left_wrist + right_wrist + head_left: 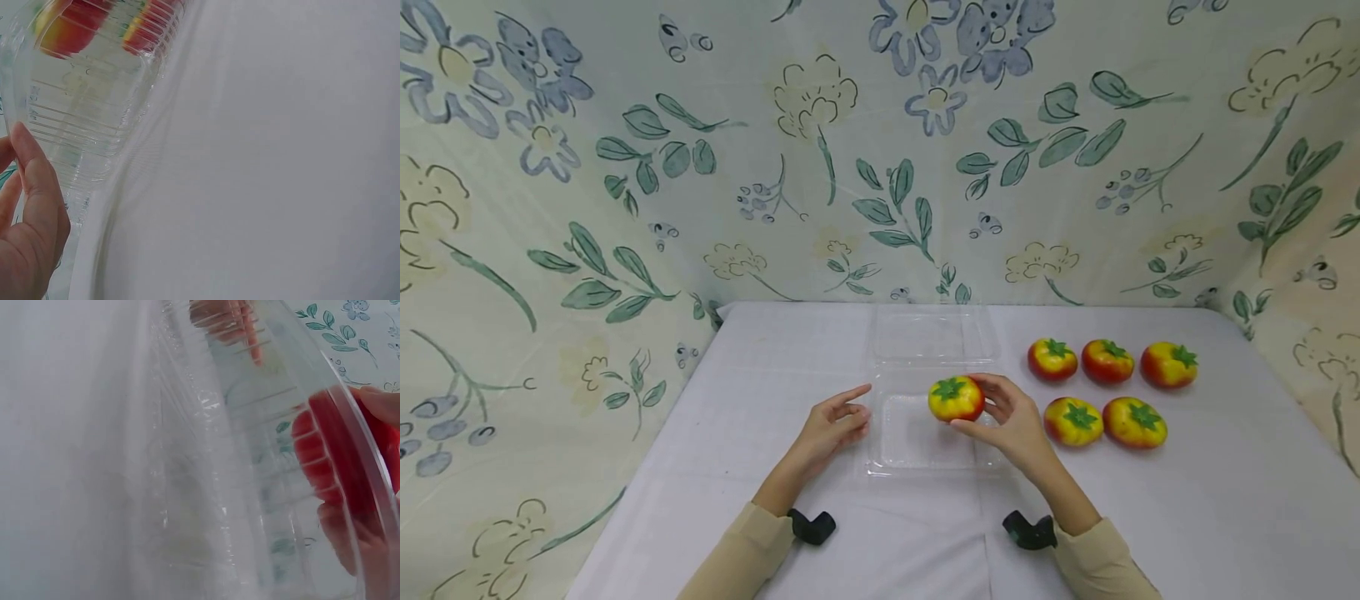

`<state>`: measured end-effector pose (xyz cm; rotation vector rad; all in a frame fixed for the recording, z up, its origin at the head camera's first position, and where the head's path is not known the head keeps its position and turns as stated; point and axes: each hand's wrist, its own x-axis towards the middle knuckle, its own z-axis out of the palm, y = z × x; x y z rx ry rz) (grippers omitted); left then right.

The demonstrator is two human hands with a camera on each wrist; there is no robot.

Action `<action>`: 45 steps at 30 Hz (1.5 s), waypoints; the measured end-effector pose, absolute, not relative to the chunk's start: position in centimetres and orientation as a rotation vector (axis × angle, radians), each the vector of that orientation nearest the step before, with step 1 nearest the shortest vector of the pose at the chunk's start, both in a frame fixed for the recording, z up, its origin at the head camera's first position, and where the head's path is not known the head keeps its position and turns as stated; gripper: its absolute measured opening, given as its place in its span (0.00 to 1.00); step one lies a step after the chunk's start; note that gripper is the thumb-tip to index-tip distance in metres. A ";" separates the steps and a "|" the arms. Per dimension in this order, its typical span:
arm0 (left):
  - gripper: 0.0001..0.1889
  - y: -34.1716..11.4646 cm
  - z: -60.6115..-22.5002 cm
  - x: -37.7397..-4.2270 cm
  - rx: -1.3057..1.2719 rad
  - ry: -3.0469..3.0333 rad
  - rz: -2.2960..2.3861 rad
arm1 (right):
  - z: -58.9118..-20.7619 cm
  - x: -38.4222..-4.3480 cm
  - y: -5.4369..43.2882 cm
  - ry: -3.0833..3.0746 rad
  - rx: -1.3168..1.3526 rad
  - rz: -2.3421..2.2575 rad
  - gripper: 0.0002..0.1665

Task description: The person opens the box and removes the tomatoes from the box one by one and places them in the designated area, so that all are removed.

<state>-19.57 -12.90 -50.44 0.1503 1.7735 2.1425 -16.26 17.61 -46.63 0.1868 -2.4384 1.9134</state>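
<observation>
My right hand [1011, 421] grips a red and yellow persimmon [956, 399] between thumb and fingers, with its green leafy cap turned up. It is over the right half of a clear plastic clamshell box [895, 437]. Seen through the box wall in the right wrist view, the persimmon [319, 450] shows red. My left hand [827, 429] is beside the left side of the box, index finger stretched out and the others loosely bent. In the left wrist view, the left fingertips [28, 144] are right at the box rim.
Several more persimmons [1107, 361] stand in two rows on the white-covered table [1225, 517], right of the box. The box's lid [932, 333] lies folded open toward the back. A flower-patterned cloth [850, 167] hangs behind the table.
</observation>
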 end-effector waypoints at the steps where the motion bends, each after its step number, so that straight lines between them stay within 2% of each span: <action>1: 0.29 -12.9 -50.4 -19.6 0.150 1.775 2.143 | -46.6 -16.2 17.7 -2.437 0.184 1.912 0.43; 45: 0.28 -12.9 -50.6 -19.7 0.120 1.812 2.116 | -47.0 -14.9 22.2 -2.410 0.114 1.820 0.42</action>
